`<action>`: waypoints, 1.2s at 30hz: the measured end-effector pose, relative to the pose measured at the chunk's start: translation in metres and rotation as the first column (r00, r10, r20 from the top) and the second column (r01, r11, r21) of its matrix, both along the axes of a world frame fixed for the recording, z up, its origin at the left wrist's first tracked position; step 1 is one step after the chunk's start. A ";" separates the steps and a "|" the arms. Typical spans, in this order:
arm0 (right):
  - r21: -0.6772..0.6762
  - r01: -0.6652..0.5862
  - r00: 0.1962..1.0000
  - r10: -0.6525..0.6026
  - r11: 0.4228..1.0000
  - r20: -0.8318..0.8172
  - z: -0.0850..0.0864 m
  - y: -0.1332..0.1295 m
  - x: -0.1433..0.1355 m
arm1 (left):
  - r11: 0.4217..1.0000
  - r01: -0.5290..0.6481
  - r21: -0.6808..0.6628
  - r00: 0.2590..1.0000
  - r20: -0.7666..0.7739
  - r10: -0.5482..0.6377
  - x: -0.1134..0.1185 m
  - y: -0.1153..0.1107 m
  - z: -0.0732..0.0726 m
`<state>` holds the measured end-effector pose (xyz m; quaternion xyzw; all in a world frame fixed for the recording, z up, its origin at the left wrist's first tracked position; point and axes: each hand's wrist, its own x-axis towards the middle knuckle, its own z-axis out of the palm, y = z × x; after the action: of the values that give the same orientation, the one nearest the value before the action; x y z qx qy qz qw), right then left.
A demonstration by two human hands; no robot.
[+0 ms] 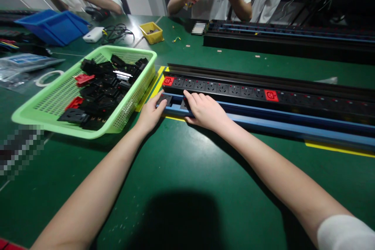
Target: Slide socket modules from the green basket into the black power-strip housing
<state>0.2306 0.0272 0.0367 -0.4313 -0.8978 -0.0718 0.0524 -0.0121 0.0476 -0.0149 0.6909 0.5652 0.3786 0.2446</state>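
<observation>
A blue channel rail (281,123) lies along the table in front of me. At its left end my left hand (150,113) has thumb and index finger closed about a black socket module (167,100) seated in the channel. A short gap of bare channel separates it from a second black socket module (184,104). My right hand (205,111) is closed over that one, fingers on top and thumb at the rail's near side; the hand hides part of it. Directly behind lies a black power strip (222,88) with a row of black sockets and two red sockets (271,95).
A green basket (26,115) holding loose black and red socket modules stands at left. Beyond are a blue bin (63,27), a yellow tray (152,33) and cables (114,33). More black rails (278,45) lie at the far right. Two people work across the table.
</observation>
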 end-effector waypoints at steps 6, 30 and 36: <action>0.014 -0.008 1.000 0.008 1.000 0.001 0.000 0.000 0.000 | 0.988 -0.119 0.096 0.991 -0.053 0.124 0.002 0.001 -0.006; 0.011 -0.005 1.000 0.005 1.000 0.002 0.000 0.000 0.001 | 0.994 -0.101 -0.035 0.968 0.229 0.106 -0.005 0.010 -0.002; -0.004 -0.001 1.000 0.001 1.000 -0.013 0.002 0.000 0.001 | 0.995 -0.099 -0.027 0.970 0.219 0.103 -0.006 0.011 -0.005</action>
<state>0.2314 0.0268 0.0383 -0.4315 -0.8978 -0.0671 0.0576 -0.0186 0.0586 -0.0194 0.6131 0.5720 0.4604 0.2917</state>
